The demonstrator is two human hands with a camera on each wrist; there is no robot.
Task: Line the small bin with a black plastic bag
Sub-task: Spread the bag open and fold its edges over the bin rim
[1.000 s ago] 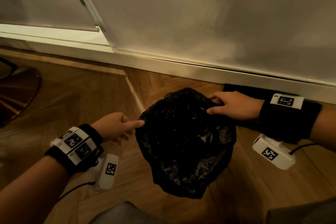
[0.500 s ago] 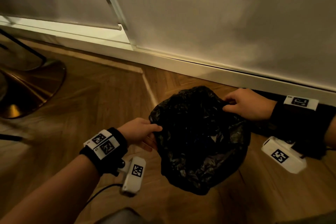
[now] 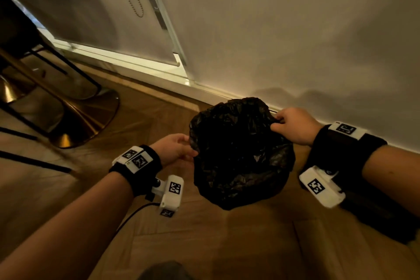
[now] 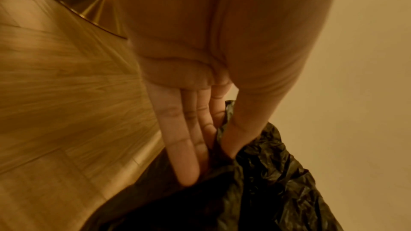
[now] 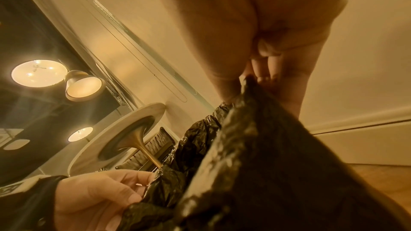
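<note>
step: person is stretching the mouth of the black plastic bag (image 3: 241,154) open over the small bin; the bin itself is hidden under the plastic, only a dark edge is showing by the fingers (image 4: 184,155) in the left wrist view, can't confirm it is the rim.
left hand (image 3: 173,149): pinching the bag's left edge, thumb pressing the film against straight fingers.
right hand (image 3: 293,126): clamped on the bag's far-right edge, thumb and curled fingers nipping a fold of film.
bag location: sitting on the wood floor (image 3: 204,245), close to the skirting board (image 3: 211,93) and wall (image 3: 295,29), between both hands; mouth is facing up, film is crumpled and puffing out.
progress (judgement): bag looks to be in or over the bin, rim fold-over not visibly done yet.
next move (judgement): calling for pulling both edges outward and down over the rim, then working round the near and far sides; thin film, likely tearing if yanked.
edges: far side of the bag is lying just beside the skirting board, so little room there.
open room: bare floor near the person and to the left; the brass table base (image 3: 84,118) and dark chair legs (image 3: 68,73) are standing well apart at far left.
right side: a dark mat-like thing (image 3: 386,218) is lying on the floor under the right forearm, identity unclear.
</note>
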